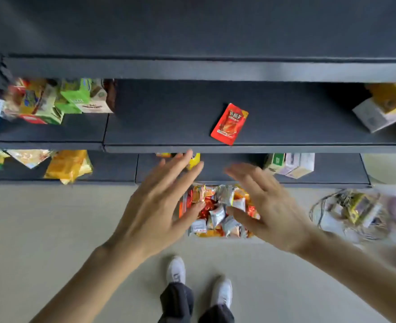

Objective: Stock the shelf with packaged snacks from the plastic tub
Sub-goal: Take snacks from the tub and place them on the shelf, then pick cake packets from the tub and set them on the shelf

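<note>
With only one red packet on the shelf, both hands hover empty, fingers spread, over the nearly full tub.

The tub stands on the floor before the shelf, a lone packet on the board above it, cartons farther left and right.

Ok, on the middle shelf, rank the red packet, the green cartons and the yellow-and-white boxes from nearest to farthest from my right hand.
1. The red packet, centre of the middle shelf, just ahead of the right hand.
2. The yellow-and-white boxes, at the shelf's right end.
3. The green cartons, at the far left end.
</note>
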